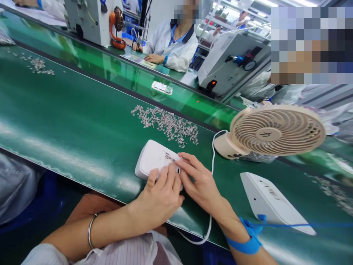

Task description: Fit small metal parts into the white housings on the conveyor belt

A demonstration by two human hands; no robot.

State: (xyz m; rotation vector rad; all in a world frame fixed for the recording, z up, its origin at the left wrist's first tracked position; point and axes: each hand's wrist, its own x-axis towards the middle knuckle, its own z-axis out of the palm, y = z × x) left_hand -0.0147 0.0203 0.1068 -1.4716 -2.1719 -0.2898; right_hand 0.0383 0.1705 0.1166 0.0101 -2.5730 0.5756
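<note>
Green conveyor belt (pixel 68 121) | white casing (pixel 154 160) is steadied flat by left hand (pixel 160 198) | right hand (pixel 198 182) fingertips pressed at its slot, grasping nothing visible | loose metal clips (pixel 168 123) heaped just beyond, within reach

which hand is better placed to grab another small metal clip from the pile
Right, probably. The right hand sits on the pile side of the white casing, fingertips pointing toward the metal clips. The left hand lies flat across the casing's near edge, steadying it.
</note>
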